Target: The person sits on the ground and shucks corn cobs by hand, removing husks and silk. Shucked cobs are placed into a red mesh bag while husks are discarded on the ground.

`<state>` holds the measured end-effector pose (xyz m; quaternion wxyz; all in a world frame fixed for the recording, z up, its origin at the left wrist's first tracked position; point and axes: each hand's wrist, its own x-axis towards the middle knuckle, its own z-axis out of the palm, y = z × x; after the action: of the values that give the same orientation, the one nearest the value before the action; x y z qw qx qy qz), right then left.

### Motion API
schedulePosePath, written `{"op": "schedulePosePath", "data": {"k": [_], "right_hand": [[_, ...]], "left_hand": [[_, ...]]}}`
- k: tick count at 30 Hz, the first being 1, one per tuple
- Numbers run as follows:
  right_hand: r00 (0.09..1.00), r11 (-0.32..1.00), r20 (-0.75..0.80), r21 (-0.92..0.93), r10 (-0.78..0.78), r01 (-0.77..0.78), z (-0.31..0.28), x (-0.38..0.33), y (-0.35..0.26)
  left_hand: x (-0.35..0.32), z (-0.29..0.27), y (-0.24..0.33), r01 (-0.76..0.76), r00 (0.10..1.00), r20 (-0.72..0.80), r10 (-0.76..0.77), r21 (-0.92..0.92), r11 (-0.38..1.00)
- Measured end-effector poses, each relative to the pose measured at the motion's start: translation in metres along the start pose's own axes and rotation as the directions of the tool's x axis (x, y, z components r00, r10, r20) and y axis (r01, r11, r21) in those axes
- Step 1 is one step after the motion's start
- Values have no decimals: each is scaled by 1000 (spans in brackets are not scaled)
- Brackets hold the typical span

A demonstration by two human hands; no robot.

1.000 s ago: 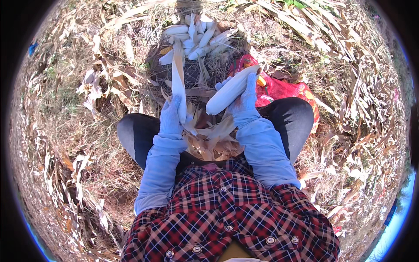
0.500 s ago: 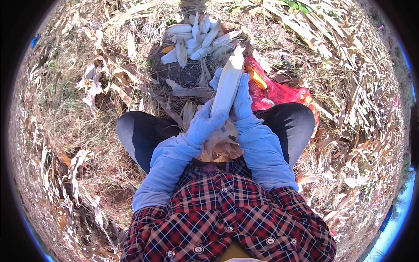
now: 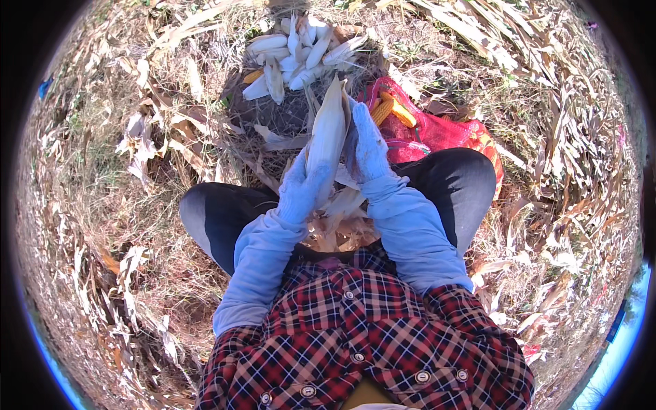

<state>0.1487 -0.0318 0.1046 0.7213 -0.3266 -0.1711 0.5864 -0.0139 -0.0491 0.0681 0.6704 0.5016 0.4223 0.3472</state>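
My left hand (image 3: 301, 187), in a pale glove, wraps round the lower part of an ear of corn (image 3: 329, 130) in its cream husk. The ear stands tilted, its pointed tip away from me. On its right side my right hand (image 3: 371, 145), also gloved, has its fingers held together along a husk leaf (image 3: 350, 147) that parts from the ear. The thumb of that hand is hidden. Loose husks (image 3: 338, 217) lie in my lap below both hands.
Ahead lies a heap of pale husked-over ears (image 3: 297, 55), one yellow cob (image 3: 253, 76) at its left. A red mesh bag (image 3: 437, 128) with yellow corn cobs (image 3: 387, 109) at its mouth rests by my right knee. Dry stalks (image 3: 478, 44) and leaves cover the ground.
The ear has moved left and stands more upright. My right hand has drawn apart from my left, and a gap with a husk leaf shows on the ear's right side.
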Motion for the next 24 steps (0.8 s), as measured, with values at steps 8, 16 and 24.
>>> {"op": "schedulePosePath", "data": {"k": [8,16,24], "right_hand": [[995,993,-85,111,46,-36,-10,6,-19],[985,975,-167,209,-41,76,-9,7,-18],[998,994,-28,86,63,-61,-12,7,-24]], "left_hand": [[-10,3,4,-121,988,126,88,290,949],[-14,13,9,-154,987,92,132,293,944],[-17,2,-10,4,999,-40,4,195,981]]}}
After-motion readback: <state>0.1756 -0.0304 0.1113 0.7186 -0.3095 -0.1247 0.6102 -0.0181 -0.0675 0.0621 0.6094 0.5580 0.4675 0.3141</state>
